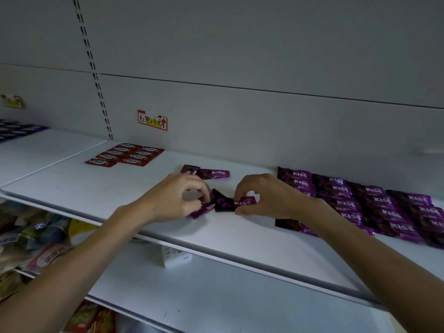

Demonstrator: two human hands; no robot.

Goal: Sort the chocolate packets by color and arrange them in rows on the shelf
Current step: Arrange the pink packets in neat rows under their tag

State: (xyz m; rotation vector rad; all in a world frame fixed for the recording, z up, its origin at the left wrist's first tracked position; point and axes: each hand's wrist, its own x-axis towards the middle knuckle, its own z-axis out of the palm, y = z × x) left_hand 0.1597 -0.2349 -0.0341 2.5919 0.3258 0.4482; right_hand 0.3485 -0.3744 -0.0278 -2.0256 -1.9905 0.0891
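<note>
Chocolate packets (223,204) lie in the middle of the white shelf (120,188). The left hand (173,198) pinches one purple packet (204,210) with curled fingers. The right hand (264,198) pinches the KISS packet (242,203), which touches the first one. To the right are the purple rows (374,203). Behind the hands lie two loose purple packets (211,173). Far back on the left are the red packets (127,153), below a red label (152,120).

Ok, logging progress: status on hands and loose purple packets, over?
Left hand pinches tilted purple packet. Right hand pinches flat purple packet. Purple rows right, red rows back-left. Nothing blocking.
</note>
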